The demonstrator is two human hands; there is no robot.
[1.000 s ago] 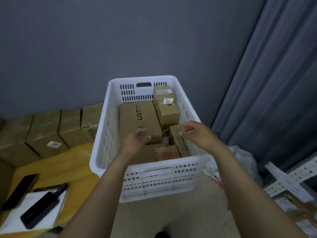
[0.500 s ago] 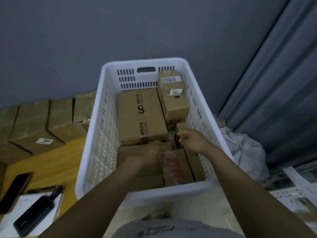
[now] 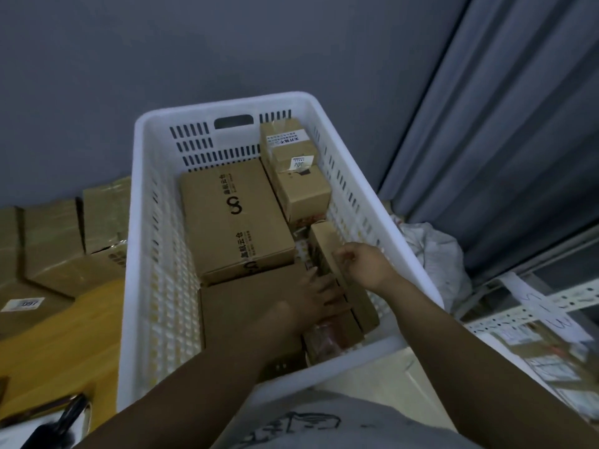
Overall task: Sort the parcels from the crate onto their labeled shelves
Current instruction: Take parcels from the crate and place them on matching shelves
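Left hand [image 3: 319, 294]: fingers straight and spread, pressing flat on a small parcel [image 3: 343, 328] at the near right of the white crate [image 3: 142, 254]. Right hand [image 3: 363, 264]: fingers curled, apparently pinching the upper edge of the narrow parcel [image 3: 324, 238], which stands on edge along the crate's right wall. The large printed box [image 3: 233, 218] lies just left, packed close.

Risk: the parcels sit wedged together, so lifting the narrow parcel may drag its neighbours, and an edge pinch may slip. Labels here are blurred, so a parcel could go to the wrong place on the shelves [image 3: 551, 299] at right.
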